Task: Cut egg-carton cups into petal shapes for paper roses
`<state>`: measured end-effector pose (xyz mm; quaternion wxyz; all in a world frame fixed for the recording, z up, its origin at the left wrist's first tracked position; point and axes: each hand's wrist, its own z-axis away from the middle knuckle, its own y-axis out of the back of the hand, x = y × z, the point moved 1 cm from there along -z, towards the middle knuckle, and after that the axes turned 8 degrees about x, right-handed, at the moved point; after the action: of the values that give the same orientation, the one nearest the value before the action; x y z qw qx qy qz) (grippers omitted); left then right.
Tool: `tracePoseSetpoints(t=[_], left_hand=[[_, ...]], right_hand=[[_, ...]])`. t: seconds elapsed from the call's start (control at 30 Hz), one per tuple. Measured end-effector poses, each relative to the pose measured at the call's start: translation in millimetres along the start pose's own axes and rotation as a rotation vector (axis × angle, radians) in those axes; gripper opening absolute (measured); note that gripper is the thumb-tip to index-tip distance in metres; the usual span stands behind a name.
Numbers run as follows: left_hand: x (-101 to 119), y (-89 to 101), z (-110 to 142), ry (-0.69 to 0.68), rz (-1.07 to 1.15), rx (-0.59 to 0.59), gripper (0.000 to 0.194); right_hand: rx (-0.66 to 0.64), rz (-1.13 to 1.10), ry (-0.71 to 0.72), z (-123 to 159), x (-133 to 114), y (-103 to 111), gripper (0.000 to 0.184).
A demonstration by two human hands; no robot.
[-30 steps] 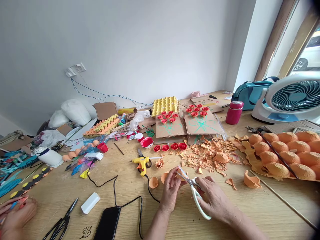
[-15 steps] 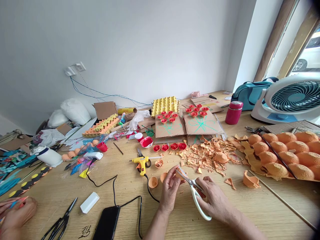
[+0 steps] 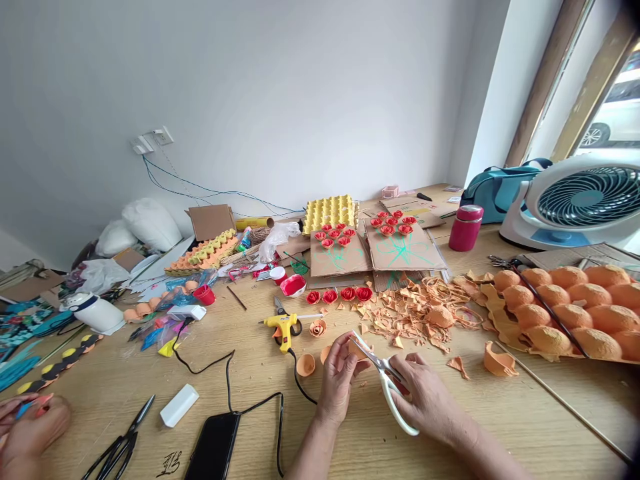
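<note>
My left hand (image 3: 339, 380) is closed on an orange egg-carton cup (image 3: 356, 349), pinched between thumb and fingers and partly hidden by them. White-handled scissors (image 3: 389, 383) are in my right hand (image 3: 425, 393), their blades reaching across the cup's rim. Just left of the cup an orange cup (image 3: 306, 365) lies on the table, and another is partly hidden behind my left hand. A curled orange paper rose (image 3: 318, 327) sits beyond them. Past my hands spreads a heap of orange carton scraps (image 3: 420, 310).
A yellow glue gun (image 3: 284, 330) with a black cable lies left of my hands. Red roses (image 3: 347, 294) line up behind it. At right are an orange egg tray (image 3: 575, 307) and a fan (image 3: 583, 197). A phone (image 3: 214, 445), black scissors (image 3: 120, 443) and another person's hands (image 3: 37, 423) are left.
The cup and scissors stay at nearly the same spot, with only a slight shift of my hands. The view has turned a little; the other person's hands have moved slightly left.
</note>
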<state>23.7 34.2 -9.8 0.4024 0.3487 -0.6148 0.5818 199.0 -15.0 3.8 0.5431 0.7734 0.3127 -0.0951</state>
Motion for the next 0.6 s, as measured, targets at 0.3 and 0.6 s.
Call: tracePoseSetpoints(t=[0.3,0.6], left_hand=[[2.3,-0.5,-0.8,-0.035,-0.067,-0.030,0.045],[1.3,-0.5,-1.6,-0.024,-0.063,-0.005,0.053]], right_hand=[[0.007,-0.017,0.017,1.3,3.8,-3.8,0.016],[0.002,-0.025,0.007,2.4,2.1,-2.7,0.018]])
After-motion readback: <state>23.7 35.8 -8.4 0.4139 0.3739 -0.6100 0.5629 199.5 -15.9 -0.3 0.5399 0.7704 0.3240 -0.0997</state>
